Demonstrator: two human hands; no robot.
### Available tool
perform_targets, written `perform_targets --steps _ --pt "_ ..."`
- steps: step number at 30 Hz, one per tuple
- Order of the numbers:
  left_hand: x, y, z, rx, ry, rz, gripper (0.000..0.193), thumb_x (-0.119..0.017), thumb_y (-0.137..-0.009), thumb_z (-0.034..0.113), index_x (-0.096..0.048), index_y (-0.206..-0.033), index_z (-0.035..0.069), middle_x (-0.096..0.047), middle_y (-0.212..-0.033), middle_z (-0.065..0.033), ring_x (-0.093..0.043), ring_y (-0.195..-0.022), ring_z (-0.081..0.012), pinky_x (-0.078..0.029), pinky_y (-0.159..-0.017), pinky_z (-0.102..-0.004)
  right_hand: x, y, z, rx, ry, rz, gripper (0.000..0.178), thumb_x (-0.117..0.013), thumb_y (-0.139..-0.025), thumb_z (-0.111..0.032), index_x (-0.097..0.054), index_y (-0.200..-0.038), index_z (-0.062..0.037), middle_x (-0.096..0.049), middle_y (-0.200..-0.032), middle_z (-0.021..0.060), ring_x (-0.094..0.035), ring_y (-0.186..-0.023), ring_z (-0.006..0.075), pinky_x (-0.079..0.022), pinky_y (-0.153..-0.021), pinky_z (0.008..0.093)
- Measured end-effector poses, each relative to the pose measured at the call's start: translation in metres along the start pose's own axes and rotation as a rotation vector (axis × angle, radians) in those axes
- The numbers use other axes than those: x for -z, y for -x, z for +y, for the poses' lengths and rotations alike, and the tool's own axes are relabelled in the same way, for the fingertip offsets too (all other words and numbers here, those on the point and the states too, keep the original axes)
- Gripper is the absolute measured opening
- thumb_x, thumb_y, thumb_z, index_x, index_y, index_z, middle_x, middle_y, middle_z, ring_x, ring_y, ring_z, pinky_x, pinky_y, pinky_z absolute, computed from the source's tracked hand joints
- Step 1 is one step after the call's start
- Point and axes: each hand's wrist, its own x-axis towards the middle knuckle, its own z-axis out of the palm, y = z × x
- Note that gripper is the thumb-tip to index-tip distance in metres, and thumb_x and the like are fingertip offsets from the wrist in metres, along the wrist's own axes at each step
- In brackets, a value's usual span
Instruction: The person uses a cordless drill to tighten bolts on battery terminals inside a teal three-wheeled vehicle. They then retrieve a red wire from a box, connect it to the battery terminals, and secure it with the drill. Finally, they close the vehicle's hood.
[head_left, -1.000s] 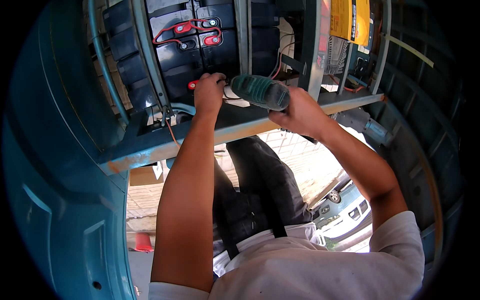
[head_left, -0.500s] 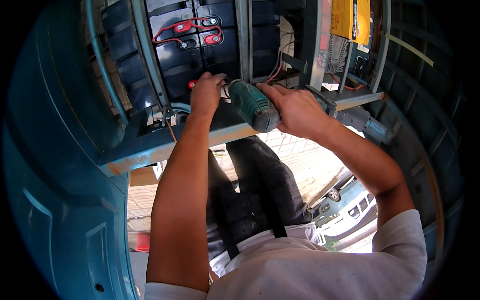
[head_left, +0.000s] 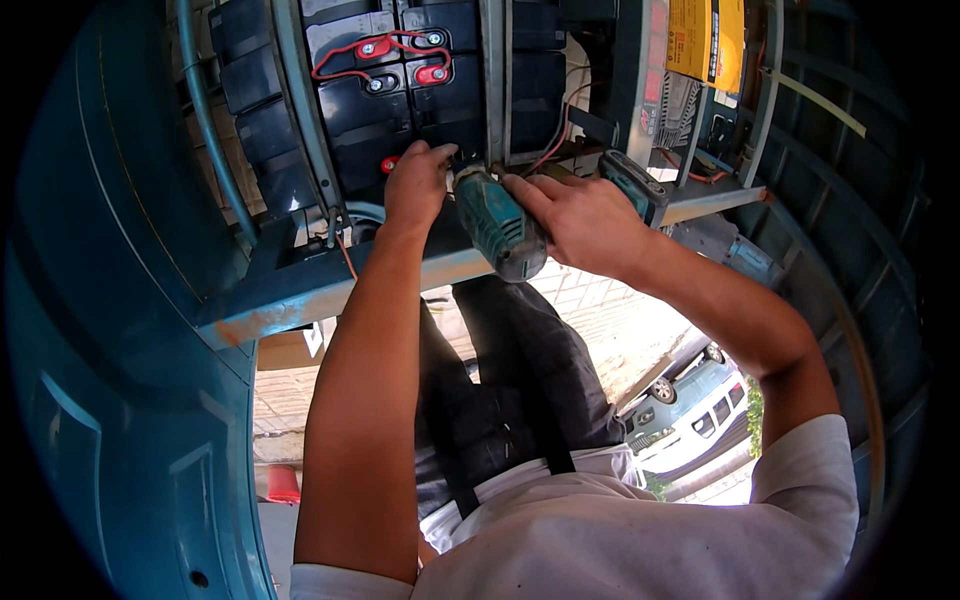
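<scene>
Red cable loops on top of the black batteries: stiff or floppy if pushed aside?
The thin red cable loops arch freely between terminals on the black box-shaped batteries, so they would probably bend under a push. Both ends look fastened at red-capped terminals, so they likely spring back rather than move far.

A rectangular yellow label with dark print stands at the top right, on the face of a box-shaped unit above the metal shelf. A pale grey label sits on top of a black battery at the upper left, and a brown cardboard box lies below the frame's blue beam.
</scene>
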Motion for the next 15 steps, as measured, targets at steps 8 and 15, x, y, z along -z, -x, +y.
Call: perform_targets --steps 8,15 --pt "-0.0042 -0.0017 0.0000 0.024 -0.009 0.018 0.025 -0.058 -0.087 0.011 -0.071 -0.107 0.017 -0.059 -0.091 -0.0119 -0.060 -0.090 -0.0324 -0.049 -0.076 -0.0414 0.0032 -0.0086 -0.0091 -0.137 -0.022 -0.109 0.049 -0.062 -0.075 -0.014 -0.052 -0.122 -0.0037 -0.065 -0.095 0.0114 -0.068 -0.076 0.0298 -0.054 -0.063 0.0384" --pt "-0.0038 0.0002 0.0040 0.127 0.110 0.121 0.020 -0.066 -0.083 0.016 -0.070 -0.100 0.005 -0.066 -0.089 -0.0172 -0.064 -0.085 -0.0349 -0.050 -0.075 -0.0401 0.0062 -0.0084 -0.0042 -0.202 -0.120 -0.126 0.051 -0.063 -0.075 -0.014 -0.051 -0.124 -0.0058 -0.065 -0.100 0.0128 -0.067 -0.083 0.0326 -0.054 -0.069 0.0422"
